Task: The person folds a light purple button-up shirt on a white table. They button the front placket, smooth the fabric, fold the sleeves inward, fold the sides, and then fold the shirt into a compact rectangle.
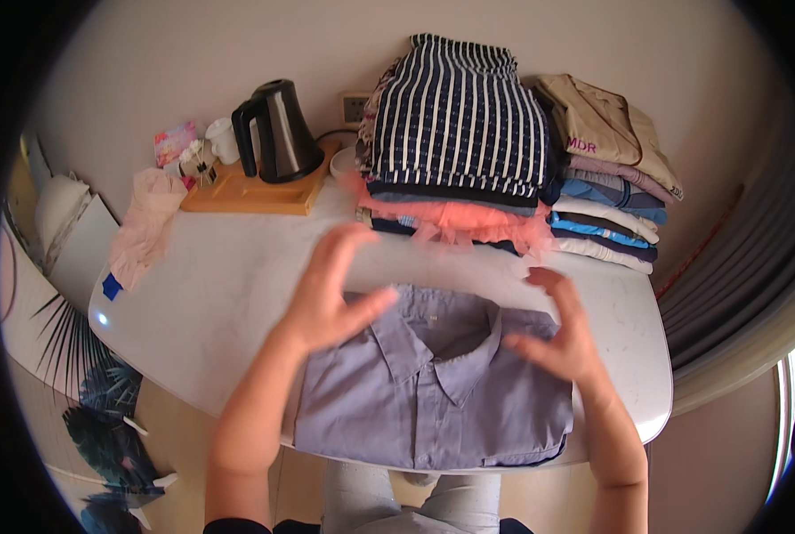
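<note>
A grey-blue button-up shirt (353,400) lies folded on the near side of the white table, its collar pointing away from me and its lower edge along the table's front. My left hand (330,294) hovers above the shirt's left shoulder, thumb and fingers spread, holding nothing. Over the right shoulder is my right hand (562,329), also with fingers apart and nothing in it. Both hands are slightly blurred. Whether the right fingertips touch the cloth by the collar, I cannot tell.
Beyond the shirt stands a tall clothes stack topped by a striped garment (460,120); a second stack has a beige garment (624,120) on top. Left of these, a kettle (282,133) sits on a wooden tray (246,198). Pale pink cloth (144,222) lies at the table's left edge.
</note>
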Action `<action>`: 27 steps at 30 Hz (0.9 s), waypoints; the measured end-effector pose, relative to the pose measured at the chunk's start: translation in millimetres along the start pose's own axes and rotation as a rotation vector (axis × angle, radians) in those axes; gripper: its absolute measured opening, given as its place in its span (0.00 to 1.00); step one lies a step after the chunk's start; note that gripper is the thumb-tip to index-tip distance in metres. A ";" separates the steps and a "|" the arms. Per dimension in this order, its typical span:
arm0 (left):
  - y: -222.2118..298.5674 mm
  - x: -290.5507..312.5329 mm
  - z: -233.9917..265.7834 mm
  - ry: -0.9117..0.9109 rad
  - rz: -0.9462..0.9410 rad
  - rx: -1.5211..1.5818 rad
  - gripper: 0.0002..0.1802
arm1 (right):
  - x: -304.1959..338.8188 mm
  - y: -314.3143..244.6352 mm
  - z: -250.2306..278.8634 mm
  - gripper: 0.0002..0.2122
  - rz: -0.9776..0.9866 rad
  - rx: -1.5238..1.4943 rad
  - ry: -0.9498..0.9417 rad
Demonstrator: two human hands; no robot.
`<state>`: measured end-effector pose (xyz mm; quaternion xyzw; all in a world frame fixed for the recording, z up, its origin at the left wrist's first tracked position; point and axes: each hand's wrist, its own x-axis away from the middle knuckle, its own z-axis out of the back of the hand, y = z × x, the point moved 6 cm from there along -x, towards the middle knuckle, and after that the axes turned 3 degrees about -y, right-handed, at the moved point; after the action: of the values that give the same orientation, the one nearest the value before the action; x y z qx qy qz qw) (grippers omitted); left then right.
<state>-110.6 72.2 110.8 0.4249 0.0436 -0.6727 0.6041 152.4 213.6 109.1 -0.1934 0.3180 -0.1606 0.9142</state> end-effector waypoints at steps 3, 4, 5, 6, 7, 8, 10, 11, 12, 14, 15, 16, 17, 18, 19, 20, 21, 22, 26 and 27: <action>47.0 10.2 -37.9 -0.184 -0.189 -0.158 0.44 | 12.8 -25.2 -46.3 0.43 0.130 0.097 -0.173; 52.8 15.6 -56.2 -0.259 -0.214 -0.173 0.45 | 17.3 -24.5 -58.9 0.45 0.113 0.126 -0.231; 55.2 22.3 -72.3 -0.368 -0.175 -0.184 0.43 | 19.2 -21.9 -68.3 0.46 0.096 0.156 -0.290; 52.0 30.9 -82.2 -0.441 -0.167 -0.203 0.43 | 17.2 -19.3 -73.6 0.48 0.063 0.171 -0.340; 46.6 36.1 -94.9 -0.512 -0.163 -0.213 0.42 | 16.7 -15.7 -74.1 0.48 0.034 0.164 -0.336; 40.6 39.3 -101.3 -0.565 -0.132 -0.237 0.41 | 17.1 -12.8 -75.0 0.48 0.005 0.157 -0.331; 40.0 37.6 -100.8 -0.554 -0.140 -0.211 0.41 | 19.9 -11.4 -74.3 0.48 -0.015 0.139 -0.319; 40.0 36.2 -100.2 -0.548 -0.143 -0.199 0.41 | 17.8 -11.0 -73.8 0.48 -0.021 0.156 -0.330; 41.0 35.3 -99.7 -0.535 -0.147 -0.216 0.41 | 17.4 -10.4 -74.2 0.48 -0.033 0.173 -0.344; 43.3 32.3 -97.8 -0.508 -0.156 -0.250 0.41 | 18.5 -8.6 -74.1 0.46 -0.052 0.195 -0.367; 41.9 31.1 -96.6 -0.502 -0.145 -0.261 0.41 | 17.5 -9.2 -74.0 0.45 -0.056 0.197 -0.371; 40.2 30.0 -95.9 -0.497 -0.134 -0.272 0.41 | 16.4 -9.7 -73.8 0.44 -0.060 0.198 -0.375; 38.9 28.8 -94.9 -0.491 -0.123 -0.283 0.41 | 15.7 -9.6 -72.9 0.42 -0.058 0.207 -0.378; 38.5 28.5 -93.8 -0.480 -0.120 -0.296 0.40 | 16.2 -8.4 -72.5 0.40 -0.061 0.217 -0.381; 39.4 28.2 -92.4 -0.469 -0.118 -0.310 0.40 | 16.4 -7.0 -72.0 0.38 -0.062 0.226 -0.384; 40.0 26.9 -90.8 -0.457 -0.116 -0.324 0.40 | 15.3 -6.3 -70.6 0.37 -0.058 0.238 -0.367; 38.9 26.5 -90.0 -0.424 -0.104 -0.326 0.39 | 15.3 -4.9 -70.7 0.36 -0.054 0.252 -0.358; 37.9 26.0 -89.2 -0.390 -0.092 -0.328 0.39 | 15.3 -3.7 -70.5 0.34 -0.049 0.267 -0.350; 26.6 32.1 -90.8 -0.402 0.004 -0.370 0.40 | 12.1 2.2 -67.9 0.33 -0.149 0.221 -0.306; 25.4 32.4 -93.6 -0.413 0.004 -0.373 0.40 | 12.2 4.0 -66.5 0.33 -0.164 0.249 -0.300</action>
<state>-37.5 93.9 42.6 0.1601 0.0417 -0.7242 0.6694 119.4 195.3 52.9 -0.1261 0.1394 -0.2420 0.9519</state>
